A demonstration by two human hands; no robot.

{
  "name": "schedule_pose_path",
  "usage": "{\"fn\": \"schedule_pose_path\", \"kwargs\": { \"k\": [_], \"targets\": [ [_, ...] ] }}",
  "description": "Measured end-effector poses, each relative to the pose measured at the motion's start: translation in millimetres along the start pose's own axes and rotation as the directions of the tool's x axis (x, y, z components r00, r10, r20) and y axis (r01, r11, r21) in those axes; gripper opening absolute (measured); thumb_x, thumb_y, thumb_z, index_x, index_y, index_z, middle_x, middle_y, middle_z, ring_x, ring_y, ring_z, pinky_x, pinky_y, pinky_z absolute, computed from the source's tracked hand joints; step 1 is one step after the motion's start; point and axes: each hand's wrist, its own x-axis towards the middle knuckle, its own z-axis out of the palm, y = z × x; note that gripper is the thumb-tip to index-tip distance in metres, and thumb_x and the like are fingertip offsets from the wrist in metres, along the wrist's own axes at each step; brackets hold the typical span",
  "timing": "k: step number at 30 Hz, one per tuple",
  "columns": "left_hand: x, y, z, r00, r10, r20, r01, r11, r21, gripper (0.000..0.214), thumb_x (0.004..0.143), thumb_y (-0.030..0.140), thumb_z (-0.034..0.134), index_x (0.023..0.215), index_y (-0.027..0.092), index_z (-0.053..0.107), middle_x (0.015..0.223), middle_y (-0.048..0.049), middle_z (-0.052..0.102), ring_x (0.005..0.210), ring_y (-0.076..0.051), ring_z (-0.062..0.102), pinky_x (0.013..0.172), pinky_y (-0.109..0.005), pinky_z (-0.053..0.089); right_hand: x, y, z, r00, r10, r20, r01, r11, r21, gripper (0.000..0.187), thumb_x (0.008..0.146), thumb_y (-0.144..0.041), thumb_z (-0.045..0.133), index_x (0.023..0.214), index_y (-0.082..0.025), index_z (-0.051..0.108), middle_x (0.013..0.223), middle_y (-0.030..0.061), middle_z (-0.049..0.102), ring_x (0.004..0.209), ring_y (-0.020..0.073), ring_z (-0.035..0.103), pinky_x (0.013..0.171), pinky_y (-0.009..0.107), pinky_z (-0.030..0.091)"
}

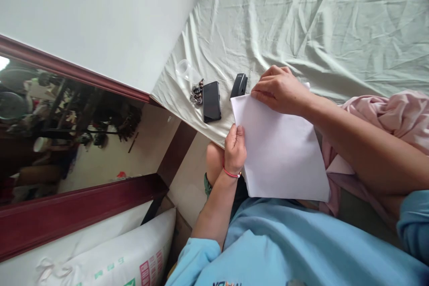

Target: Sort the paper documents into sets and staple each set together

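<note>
White sheets of paper (281, 156) rest tilted over my lap, their top edge on the bed's border. With thumb on top, my left hand (235, 146) grips the sheets' left edge. At the top edge, my right hand (281, 88) has its fingers bent and pinched on the paper. Just beyond the sheets' upper left corner lies a black stapler (239, 86), partly hidden by the paper. Left of it is a black phone (211, 102), screen up, with a bunch of keys (197, 94) beside it.
A clear plastic cup (184, 69) lies by the keys on the pale green bedsheet (295, 18). Pink cloth (392, 116) is bunched at right. A mirror with a dark red frame (77, 196) stands at left, above a white printed sack (127, 250).
</note>
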Motion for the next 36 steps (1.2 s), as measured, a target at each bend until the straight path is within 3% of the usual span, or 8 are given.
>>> {"fn": "schedule_pose_path", "kwargs": {
  "k": [5,11,16,19,22,25,31,36],
  "targets": [
    [7.0,-6.1,-3.7,0.982,-0.182,-0.045,0.177,0.979,-0.103,0.049,0.091,0.064,0.07,0.11,0.019,0.075,0.124,-0.0115,0.077,0.132,-0.03,0.065,0.117,-0.044,0.049,-1.9,18.0,-0.7,0.995,0.057,0.076,-0.056,0.998,-0.014,0.035,0.101,-0.04,0.05,0.086,-0.021,0.075,0.082,0.0067,0.072,0.103,0.0271,0.059,0.095,0.046,0.036],
    [21.6,1.0,-3.3,0.924,-0.381,0.026,0.376,0.896,-0.235,0.024,0.094,0.039,0.072,0.105,0.018,0.075,0.117,-0.0074,0.078,0.13,-0.024,0.065,0.114,-0.034,0.049,-1.5,24.1,-9.9,0.939,0.225,0.259,-0.22,0.974,-0.049,0.032,0.096,-0.038,0.052,0.096,-0.02,0.079,0.083,0.0071,0.073,0.101,0.0262,0.063,0.087,0.038,0.041],
    [27.5,-1.0,-3.8,0.931,-0.362,0.05,0.363,0.904,-0.226,0.022,0.092,0.038,0.075,0.084,0.019,0.07,0.088,-0.0022,0.073,0.113,-0.022,0.068,0.102,-0.03,0.053,0.2,18.8,-9.0,0.911,0.306,0.277,-0.298,0.952,-0.07,0.033,0.092,-0.035,0.055,0.097,-0.017,0.081,0.088,0.0092,0.073,0.093,0.0247,0.064,0.081,0.036,0.043],
    [24.4,8.9,-16.3,0.948,-0.305,0.087,0.318,0.912,-0.26,0.024,0.091,0.043,0.076,0.09,0.019,0.072,0.091,-0.0012,0.074,0.109,-0.019,0.069,0.102,-0.029,0.053,2.2,11.9,-25.2,0.914,0.301,0.272,-0.316,0.949,0.014,0.034,0.092,-0.04,0.058,0.099,-0.016,0.081,0.088,0.0075,0.073,0.08,0.0191,0.063,0.076,0.033,0.044],
    [21.0,24.7,-38.9,0.944,-0.274,0.184,0.322,0.888,-0.328,0.032,0.09,0.046,0.077,0.105,0.019,0.074,0.1,-0.0038,0.077,0.117,-0.022,0.07,0.108,-0.034,0.052,3.6,6.7,-51.9,0.89,0.206,0.406,-0.306,0.931,0.2,0.042,0.093,-0.056,0.062,0.104,-0.019,0.08,0.086,0.0039,0.074,0.076,0.0161,0.063,0.07,0.029,0.046],
    [23.4,31.6,-58.3,0.914,-0.286,0.288,0.381,0.847,-0.37,0.039,0.087,0.047,0.079,0.112,0.018,0.075,0.105,-0.007,0.079,0.122,-0.027,0.07,0.11,-0.041,0.053,4.1,7.6,-65.3,0.812,0.154,0.563,-0.355,0.896,0.268,0.046,0.093,-0.064,0.062,0.107,-0.023,0.078,0.085,0.0016,0.074,0.074,0.0158,0.064,0.067,0.029,0.047],
    [46.3,2.9,-57.0,0.833,-0.418,0.362,0.502,0.847,-0.176,0.031,0.083,0.042,0.082,0.099,0.016,0.076,0.097,-0.0065,0.079,0.115,-0.027,0.071,0.103,-0.039,0.055,5.6,9.9,-34.0,0.694,0.344,0.633,-0.403,0.914,-0.054,0.023,0.093,-0.038,0.059,0.089,-0.022,0.075,0.085,0.0019,0.072,0.072,0.0151,0.06,0.064,0.028,0.041],
    [61.1,-10.1,-51.7,0.773,-0.497,0.395,0.578,0.808,-0.113,0.027,0.077,0.04,0.084,0.084,0.015,0.074,0.079,-0.0041,0.075,0.094,-0.024,0.071,0.088,-0.036,0.056,9.4,-5.9,-21.9,0.684,0.457,0.568,-0.372,0.889,-0.268,0.03,0.096,-0.031,0.049,0.099,-0.018,0.076,0.092,0.007,0.073,0.077,0.0163,0.057,0.067,0.03,0.036]
  ]
}}
